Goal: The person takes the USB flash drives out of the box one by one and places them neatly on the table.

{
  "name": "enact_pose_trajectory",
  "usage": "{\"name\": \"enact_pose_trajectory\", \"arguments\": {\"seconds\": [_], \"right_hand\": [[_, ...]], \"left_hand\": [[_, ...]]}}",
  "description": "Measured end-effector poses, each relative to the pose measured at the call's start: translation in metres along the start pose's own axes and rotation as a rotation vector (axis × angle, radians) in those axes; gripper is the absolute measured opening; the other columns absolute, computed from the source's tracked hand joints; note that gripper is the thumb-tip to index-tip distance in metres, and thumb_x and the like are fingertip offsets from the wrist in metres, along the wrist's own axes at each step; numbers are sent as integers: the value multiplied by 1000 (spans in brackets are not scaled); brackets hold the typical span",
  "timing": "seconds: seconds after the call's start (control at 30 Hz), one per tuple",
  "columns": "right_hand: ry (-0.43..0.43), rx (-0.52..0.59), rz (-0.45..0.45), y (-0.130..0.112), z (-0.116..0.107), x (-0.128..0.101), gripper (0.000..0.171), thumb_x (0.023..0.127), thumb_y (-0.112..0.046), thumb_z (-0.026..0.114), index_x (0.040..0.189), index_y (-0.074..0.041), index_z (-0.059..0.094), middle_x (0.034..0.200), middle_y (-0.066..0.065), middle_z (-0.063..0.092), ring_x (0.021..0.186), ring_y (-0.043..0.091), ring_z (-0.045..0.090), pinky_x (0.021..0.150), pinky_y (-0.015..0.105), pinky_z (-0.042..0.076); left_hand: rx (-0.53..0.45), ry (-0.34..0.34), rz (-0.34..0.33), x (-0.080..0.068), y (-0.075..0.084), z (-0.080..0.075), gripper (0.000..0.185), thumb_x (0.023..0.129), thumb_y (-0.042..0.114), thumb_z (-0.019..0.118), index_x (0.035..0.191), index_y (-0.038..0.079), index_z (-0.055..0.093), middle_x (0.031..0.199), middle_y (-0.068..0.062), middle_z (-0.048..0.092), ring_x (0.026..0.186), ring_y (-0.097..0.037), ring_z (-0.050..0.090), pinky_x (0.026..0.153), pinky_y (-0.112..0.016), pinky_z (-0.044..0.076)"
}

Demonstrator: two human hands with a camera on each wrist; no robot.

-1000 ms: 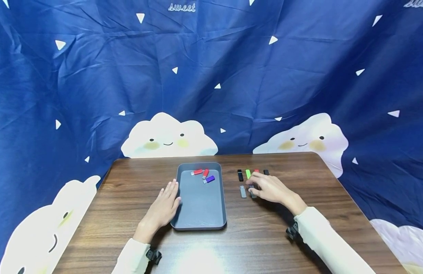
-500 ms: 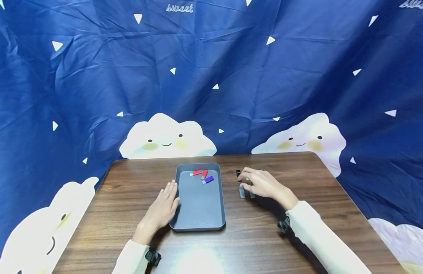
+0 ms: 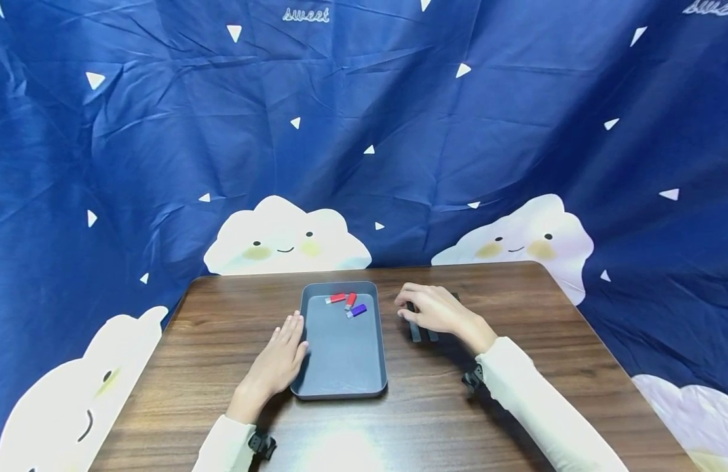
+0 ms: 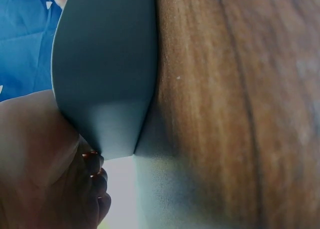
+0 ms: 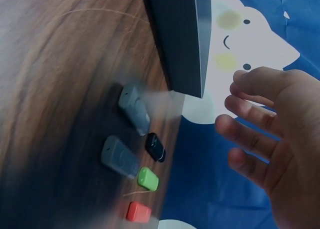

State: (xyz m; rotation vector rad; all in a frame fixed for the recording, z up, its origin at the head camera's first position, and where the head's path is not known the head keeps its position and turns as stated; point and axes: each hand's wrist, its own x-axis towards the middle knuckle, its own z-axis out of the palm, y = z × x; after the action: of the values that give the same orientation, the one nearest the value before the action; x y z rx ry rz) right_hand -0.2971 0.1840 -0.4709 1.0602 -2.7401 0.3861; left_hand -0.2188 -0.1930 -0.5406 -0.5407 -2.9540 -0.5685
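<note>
The left hand (image 3: 276,362) is laid flat, fingers straight, against the left wall of the grey tray (image 3: 340,380). The right hand (image 3: 432,311) is held above the flash drives (image 5: 131,158) beside the tray on the wooden table (image 3: 487,288), fingers loosely spread and nothing gripped.

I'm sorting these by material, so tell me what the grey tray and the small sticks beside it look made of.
The grey tray looks like matte plastic, possibly coated metal: even colour, rounded corners, soft sheen, no grain. The small sticks seem moulded plastic: solid grey, black, green and red shells with rounded edges; the black one shines glossier. The table under them shows wood grain, perhaps laminate.
</note>
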Motion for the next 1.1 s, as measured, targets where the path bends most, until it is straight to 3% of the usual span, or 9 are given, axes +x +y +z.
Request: {"name": "enact_pose_trajectory", "arguments": {"seconds": [0.27,0.73,1.1], "right_hand": [[-8,0,-21,-6,-1,14,14,101,-29,73,112,-22,79,107,-10,70,72,3,60,65,28,52],[-38,10,-58,-19,-8,33,14,101,-29,72,112,-23,79,106,-12,71,82,6,64,73,32,57],[-51,-7,-77,-27,-11,41,15,100,-28,72,112,-21,79,104,-9,74,78,7,64,71,31,56]], "left_hand": [[14,-19,-9,1,0,1,61,114,22,45,163,-9,29,174,-27,26,162,-44,27,132,-61,26],[20,1,-3,0,4,-1,60,114,22,47,162,-10,32,173,-27,28,161,-45,28,131,-61,27],[-11,27,24,-1,2,0,60,112,21,47,160,-13,33,170,-31,31,159,-48,31,129,-64,29]]}}
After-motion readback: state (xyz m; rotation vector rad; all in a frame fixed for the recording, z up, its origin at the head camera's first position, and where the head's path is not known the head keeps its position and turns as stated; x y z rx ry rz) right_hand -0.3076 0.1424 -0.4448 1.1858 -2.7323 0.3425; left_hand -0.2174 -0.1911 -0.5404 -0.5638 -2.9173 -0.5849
